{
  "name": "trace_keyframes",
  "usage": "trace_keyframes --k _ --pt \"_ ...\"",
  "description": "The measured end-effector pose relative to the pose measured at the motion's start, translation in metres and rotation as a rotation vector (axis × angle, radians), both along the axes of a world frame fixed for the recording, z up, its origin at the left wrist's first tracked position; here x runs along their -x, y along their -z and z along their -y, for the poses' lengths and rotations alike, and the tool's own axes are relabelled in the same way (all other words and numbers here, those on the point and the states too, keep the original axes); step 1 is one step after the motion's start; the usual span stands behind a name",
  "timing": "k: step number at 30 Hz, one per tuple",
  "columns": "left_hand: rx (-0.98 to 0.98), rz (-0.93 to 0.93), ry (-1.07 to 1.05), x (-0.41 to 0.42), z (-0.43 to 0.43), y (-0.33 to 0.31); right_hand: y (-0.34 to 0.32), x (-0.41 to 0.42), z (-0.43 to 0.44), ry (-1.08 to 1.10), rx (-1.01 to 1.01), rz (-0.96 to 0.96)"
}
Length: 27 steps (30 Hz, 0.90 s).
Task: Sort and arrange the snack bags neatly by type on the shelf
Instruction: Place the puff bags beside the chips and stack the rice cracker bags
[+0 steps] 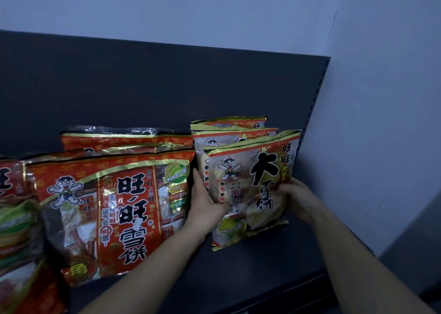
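gold-edged plastic crinkles under my fingers: my left hand is clamped on the left side of the front small bag, thumb lying across its printed face and the rest of the fingers tucked behind it. my right hand wraps the same bag's right edge, fingers curled around it so the tips rest on the front. the bag stands upright but tipped a little to the right, its bottom seam on the dark shelf near the right end, close to the front edge. just behind it two more small bags of the same print stand in a row toward the shelf's dark back panel, only their top strips showing. just to the left of my left wrist, a big red bag leans back, with more big red bags stacked behind it toward the back panel. at the shelf's left end, other bags with green and red print lie piled, cut off by the frame. a pale wall rises past the shelf's right end.
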<state>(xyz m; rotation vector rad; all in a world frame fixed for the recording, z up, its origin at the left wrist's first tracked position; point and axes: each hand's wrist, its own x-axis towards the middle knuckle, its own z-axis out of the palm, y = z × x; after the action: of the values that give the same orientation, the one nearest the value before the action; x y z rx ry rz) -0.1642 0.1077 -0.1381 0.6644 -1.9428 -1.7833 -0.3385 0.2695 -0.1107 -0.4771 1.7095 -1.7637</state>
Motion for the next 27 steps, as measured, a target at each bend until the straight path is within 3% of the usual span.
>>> trace_keyframes --k 5,9,15,21,27 --pt "-0.074 -0.066 0.025 0.003 -0.008 -0.002 0.003 -0.005 0.004 -0.04 -0.041 0.034" --pt "-0.008 -0.048 0.072 -0.001 -0.004 -0.006 0.006 -0.008 0.004 -0.058 -0.038 -0.013" --pt "0.129 -0.069 -0.035 -0.006 -0.007 -0.002 0.01 -0.009 -0.001 -0.015 -0.048 -0.111" --pt "0.278 0.07 -0.139 -0.009 -0.011 0.011 0.014 -0.009 -0.01 -0.051 -0.168 -0.152" --pt "0.473 0.241 -0.023 -0.024 -0.022 0.011 0.019 -0.01 -0.015 -0.126 -0.368 -0.25"
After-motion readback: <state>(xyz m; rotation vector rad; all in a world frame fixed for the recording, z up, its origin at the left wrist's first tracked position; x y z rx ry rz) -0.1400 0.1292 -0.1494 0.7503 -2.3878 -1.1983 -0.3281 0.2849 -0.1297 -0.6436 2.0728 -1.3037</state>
